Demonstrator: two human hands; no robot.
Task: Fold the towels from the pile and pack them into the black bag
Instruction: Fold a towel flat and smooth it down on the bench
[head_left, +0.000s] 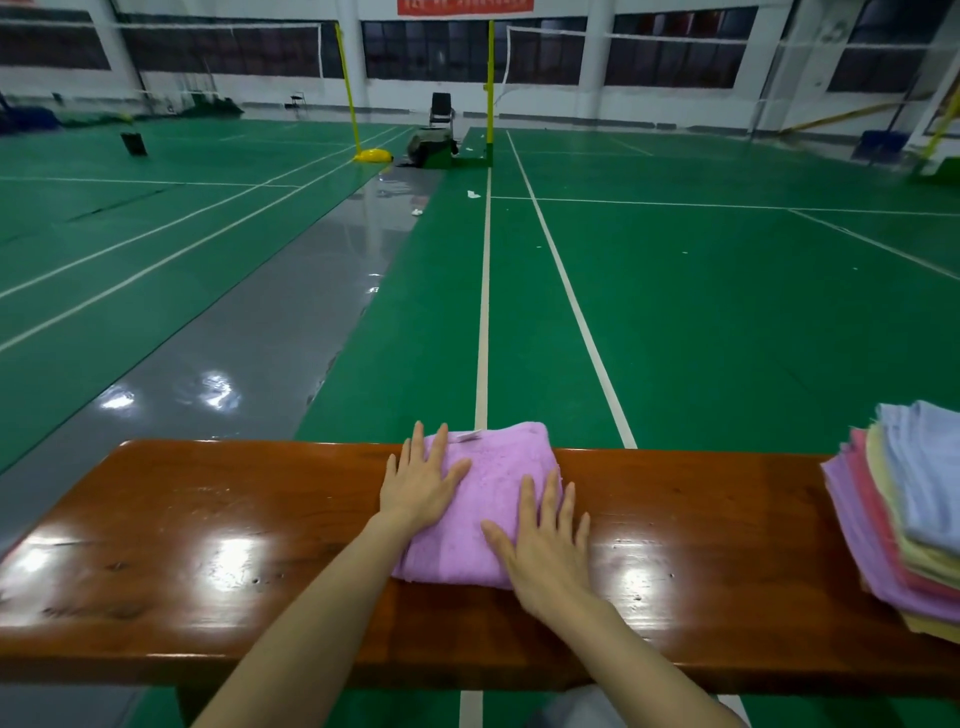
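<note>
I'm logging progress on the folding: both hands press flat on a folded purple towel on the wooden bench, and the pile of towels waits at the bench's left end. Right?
Not quite. The head view shows the pile of towels at the bench's right end, not the left. The rest holds: left hand and right hand press flat on the folded purple towel.

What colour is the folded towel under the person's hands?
Light purple, a lilac shade; the folded towel shows clearly in the head view.

Red banner (465, 6) on far wall, top centre: white characters, too blurred to read. Small tag (469, 437) on pink towel (483, 512): print illegible.
</note>
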